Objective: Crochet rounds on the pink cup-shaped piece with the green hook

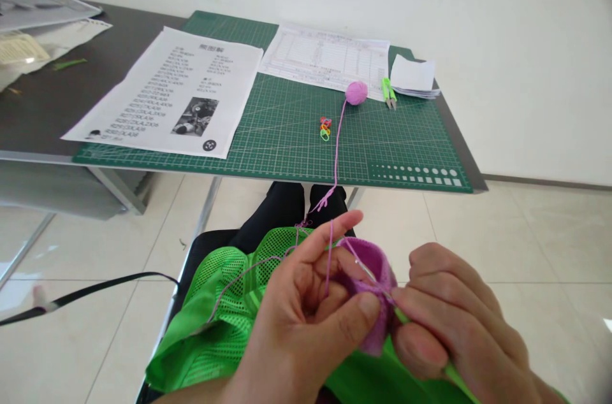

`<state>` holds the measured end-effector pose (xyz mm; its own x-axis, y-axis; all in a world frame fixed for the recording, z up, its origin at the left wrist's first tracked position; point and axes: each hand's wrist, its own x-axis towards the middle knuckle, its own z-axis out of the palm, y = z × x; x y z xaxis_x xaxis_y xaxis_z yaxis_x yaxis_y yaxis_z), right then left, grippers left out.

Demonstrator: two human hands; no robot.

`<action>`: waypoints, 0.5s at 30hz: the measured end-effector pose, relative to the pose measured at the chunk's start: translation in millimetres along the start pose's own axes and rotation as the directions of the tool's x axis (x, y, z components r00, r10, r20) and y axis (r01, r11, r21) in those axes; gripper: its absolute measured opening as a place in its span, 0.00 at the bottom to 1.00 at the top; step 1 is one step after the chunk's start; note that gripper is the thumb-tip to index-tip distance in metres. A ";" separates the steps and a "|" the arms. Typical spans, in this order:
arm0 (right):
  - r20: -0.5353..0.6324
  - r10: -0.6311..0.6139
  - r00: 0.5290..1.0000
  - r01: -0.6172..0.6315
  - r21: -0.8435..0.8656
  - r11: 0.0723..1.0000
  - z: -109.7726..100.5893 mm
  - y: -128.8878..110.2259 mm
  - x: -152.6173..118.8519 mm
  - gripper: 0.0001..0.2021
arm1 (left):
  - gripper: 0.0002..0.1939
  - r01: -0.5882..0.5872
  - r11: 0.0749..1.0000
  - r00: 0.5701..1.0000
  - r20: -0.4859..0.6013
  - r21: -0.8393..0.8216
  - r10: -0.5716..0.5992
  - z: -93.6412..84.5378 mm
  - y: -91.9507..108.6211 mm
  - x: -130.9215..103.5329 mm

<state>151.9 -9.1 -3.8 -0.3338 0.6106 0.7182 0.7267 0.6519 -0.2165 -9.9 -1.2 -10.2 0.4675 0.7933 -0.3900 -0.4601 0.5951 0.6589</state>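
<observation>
My left hand [318, 302] pinches a pink crocheted piece [375, 257] between thumb and fingers, its index finger raised with pink yarn [329, 245] looped over it. In my right hand [454, 308] is a crochet hook [456, 378] with a green handle, and its metal shaft meets the edge of the crocheted piece. From the left hand the yarn trails over my lap and up to a small pink yarn ball [356, 93] on the table. My left fingers partly cover the crocheted piece.
On the green cutting mat [287, 117] lie a printed pattern sheet [191, 85], a printed form [329, 57], colourful stitch markers [325, 128], green thread snips [389, 93] and white paper slips [412, 74]. Plastic-wrapped papers [43, 2] are at the left. A black strap [95, 292] hangs beside my seat.
</observation>
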 end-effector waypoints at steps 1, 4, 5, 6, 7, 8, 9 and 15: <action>0.042 0.021 0.999 -0.021 0.015 1.000 -5.9 -2.0 3.1 0.11 | 0.29 0.011 1.000 1.000 0.015 -0.016 -0.010 -0.9 0.9 -0.4; 0.158 0.058 0.986 -0.064 0.035 0.997 -20.4 -4.4 9.4 0.11 | 0.29 0.026 0.999 0.999 0.043 -0.039 -0.024 -1.5 3.4 -1.5; 0.171 0.047 0.984 -0.054 0.036 0.998 -23.7 -3.5 9.9 0.12 | 0.29 0.028 0.999 0.998 0.054 -0.041 -0.025 -1.3 4.2 -1.7; 0.177 0.030 0.984 -0.037 0.037 0.999 -26.4 -2.0 9.6 0.12 | 0.28 0.029 0.999 0.998 0.059 -0.039 -0.026 -1.0 4.9 -1.8; 0.180 0.008 0.984 -0.016 0.041 0.999 -28.4 0.0 8.7 0.12 | 0.28 0.032 0.999 0.997 0.066 -0.039 -0.030 -0.7 5.5 -1.9; 0.198 -0.022 0.980 0.012 0.051 0.999 -30.1 2.1 7.1 0.12 | 0.28 0.034 0.999 0.997 0.068 -0.037 -0.032 -0.3 6.0 -1.9; 0.218 -0.029 0.976 0.018 0.053 0.998 -31.6 4.2 5.2 0.12 | 0.27 0.028 0.999 0.997 0.073 -0.034 -0.026 0.1 6.3 -1.8; 0.277 0.000 0.961 -0.004 0.015 1.000 -41.8 9.2 1.1 0.11 | 0.26 0.006 1.000 0.994 0.112 -0.009 -0.005 1.0 7.5 -1.0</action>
<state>183.3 -21.3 22.6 -0.4874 0.7113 0.5065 0.7193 0.6559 -0.2289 -13.1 2.3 -4.3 0.5517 0.7707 -0.3188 -0.4636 0.6011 0.6509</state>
